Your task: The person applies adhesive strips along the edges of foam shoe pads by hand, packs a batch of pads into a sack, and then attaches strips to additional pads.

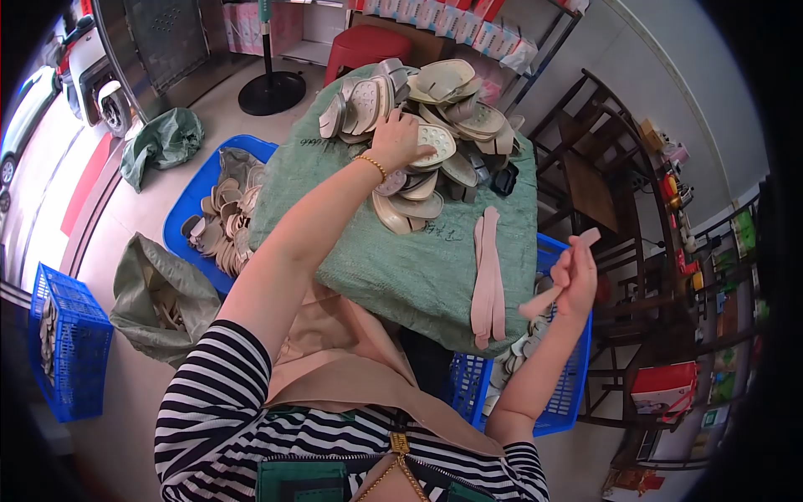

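Note:
My left hand (396, 144) rests on a heap of shoe soles (460, 84), its fingers apart and its thumb over a pale, dotted shoe sole (438, 140). Whether it grips one is hard to see. Right of the stand, my right hand (577, 280) is closed around a pale pink strip (542, 301), whose other end sticks up above the fingers. More pink strips (487, 280) lie lengthwise on the green woven cover (368, 259), near its right edge. Among the soles sits a small black piece (504, 178).
Left of the stand is a blue tub (177, 226) of soles, with an open sack (159, 284) and a blue crate (79, 343) nearby. Another blue crate (577, 376) stands below my right arm. Dark wooden chairs (590, 192) line the right; a fan base (272, 92) stands behind.

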Demonstrator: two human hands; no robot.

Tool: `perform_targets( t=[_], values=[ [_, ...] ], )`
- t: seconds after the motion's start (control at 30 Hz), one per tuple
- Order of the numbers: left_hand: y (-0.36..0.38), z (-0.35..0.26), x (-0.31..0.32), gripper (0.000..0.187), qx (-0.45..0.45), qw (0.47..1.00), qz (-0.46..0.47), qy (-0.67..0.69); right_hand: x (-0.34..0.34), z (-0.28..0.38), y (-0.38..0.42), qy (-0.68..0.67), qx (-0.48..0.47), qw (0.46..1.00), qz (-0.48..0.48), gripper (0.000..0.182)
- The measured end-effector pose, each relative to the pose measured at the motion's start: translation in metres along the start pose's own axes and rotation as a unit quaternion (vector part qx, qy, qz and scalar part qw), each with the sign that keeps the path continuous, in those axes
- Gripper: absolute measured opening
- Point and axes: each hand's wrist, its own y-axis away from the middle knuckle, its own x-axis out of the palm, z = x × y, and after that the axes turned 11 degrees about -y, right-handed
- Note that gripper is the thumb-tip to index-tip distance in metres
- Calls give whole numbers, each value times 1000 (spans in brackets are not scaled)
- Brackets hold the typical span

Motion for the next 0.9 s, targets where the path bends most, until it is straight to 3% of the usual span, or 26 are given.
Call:
perform_targets(
  t=[0.03,0.1,0.17,0.23,0.27,0.4,0.47,0.57,0.63,0.67,0.73,0.83,0.9],
  values=[
    [5,1,5,62,0,1000,2,-1,7,3,5,-12,-5,999,31,16],
    [18,-1,17,57,18,981,-186,58,25,-3,12,-5,12,998,61,14],
    [40,-16,-3,54,25,980,-182,82,42,-25,12,50,58,994,77,13],
    [58,-26,-9,53,134,960,-243,38,63,-47,3,40,97,990,99,15],
    [61,-27,-8,46,128,955,-257,78,73,-53,1,38,97,990,98,15],
    [74,-15,-17,34,148,947,-249,141,107,-72,-23,211,-47,972,91,25],
    [77,-14,-15,31,183,933,-238,200,123,-88,-54,269,-214,933,106,38],
    [72,-19,-13,33,164,939,-250,168,138,-114,-105,376,-243,887,112,53],
    [73,-25,-8,33,151,938,-254,181,142,-130,-133,417,-114,891,139,58],
    [73,-28,-7,33,133,937,-257,196,140,-141,-144,415,-118,892,137,58],
    [73,-30,-7,34,112,941,-275,162,145,-150,-155,334,-159,900,229,52],
    [78,-38,-11,36,62,954,-257,138,153,-138,-158,418,-136,879,183,47],
    [77,-41,-12,37,47,961,-231,143,152,-138,-161,405,-141,886,176,50]
  ],
)
